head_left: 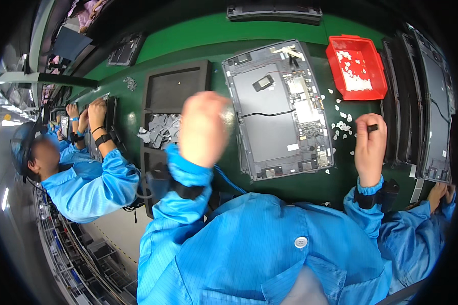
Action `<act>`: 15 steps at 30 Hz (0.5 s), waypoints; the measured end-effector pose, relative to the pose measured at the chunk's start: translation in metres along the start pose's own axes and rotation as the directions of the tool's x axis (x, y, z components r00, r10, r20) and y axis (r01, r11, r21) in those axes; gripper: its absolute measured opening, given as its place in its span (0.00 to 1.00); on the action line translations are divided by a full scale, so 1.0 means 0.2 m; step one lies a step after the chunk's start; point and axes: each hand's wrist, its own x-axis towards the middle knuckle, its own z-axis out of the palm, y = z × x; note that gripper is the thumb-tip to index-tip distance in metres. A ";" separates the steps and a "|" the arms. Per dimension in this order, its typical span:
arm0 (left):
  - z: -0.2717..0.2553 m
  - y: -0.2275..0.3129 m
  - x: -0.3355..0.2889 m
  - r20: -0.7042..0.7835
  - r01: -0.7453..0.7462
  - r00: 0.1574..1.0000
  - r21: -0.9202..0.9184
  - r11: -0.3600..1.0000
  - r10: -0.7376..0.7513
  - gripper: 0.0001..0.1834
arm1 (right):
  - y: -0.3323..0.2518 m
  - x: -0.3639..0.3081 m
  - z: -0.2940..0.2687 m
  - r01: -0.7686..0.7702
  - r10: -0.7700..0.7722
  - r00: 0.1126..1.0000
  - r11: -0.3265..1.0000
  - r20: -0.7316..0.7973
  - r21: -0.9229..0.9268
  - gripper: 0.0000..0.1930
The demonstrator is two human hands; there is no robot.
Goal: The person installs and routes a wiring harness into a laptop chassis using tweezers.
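Before me lies a grey device chassis (269, 137), seemingly an opened tablet or laptop, with a circuit board (308, 109) along its right side. A black cable (267, 115) crosses it, and a small black rectangular part (263, 83) rests on its upper middle. My left hand (203, 129) hovers left of the chassis, near the grey pieces; it is smeared by motion, and its fingers cannot be made out. To the right of the chassis, my right hand (370, 147) is closed on a small black piece (373, 128), above scattered white bits (343, 125).
A red bin (336, 76) of small white pieces stands at the upper right. Left is a dark foam tray (152, 86) with grey pieces (163, 129). More chassis (435, 112) stand upright at right. Co-workers in blue sit at left (91, 183) and right (412, 239).
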 end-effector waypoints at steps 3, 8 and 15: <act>-0.07 -0.37 -0.15 0.152 0.273 0.937 0.242 0.931 -0.314 0.12 | 0.00 -0.02 -0.01 -0.133 0.129 0.991 0.941 0.034 0.312 0.05; -0.05 -0.58 -0.30 0.255 0.523 0.814 0.070 0.849 -0.522 0.13 | -0.08 -0.07 0.05 -0.305 0.140 0.948 0.652 0.285 0.694 0.06; -0.07 -0.58 -0.32 0.281 0.500 0.831 0.001 0.866 -0.480 0.16 | -0.08 -0.11 0.07 -0.222 0.146 0.975 0.577 0.168 0.786 0.06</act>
